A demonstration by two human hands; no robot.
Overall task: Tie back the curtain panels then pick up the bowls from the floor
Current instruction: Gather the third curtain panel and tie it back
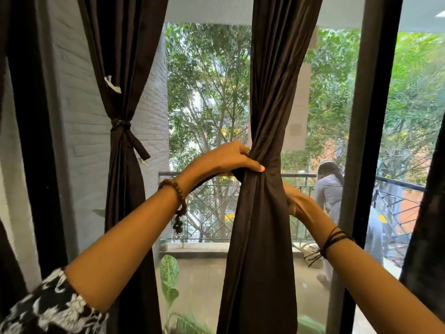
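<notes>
Dark brown curtain is bunched in the left hand, its grip curled around it. The right hand is half hidden behind, probably clutching too. Cinch the tie snugly, like the tied curtain alongside.

R hand fingers hidden behind curtain panel.

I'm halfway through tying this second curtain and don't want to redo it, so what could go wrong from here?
1. The middle curtain panel is gathered only by the left hand; no knot shows yet, so loosening the grip would likely let it spread.
2. The right hand is mostly hidden behind the cloth, so the tie could get fumbled there.
3. It may end up uneven with the tied panel's knot.
</notes>
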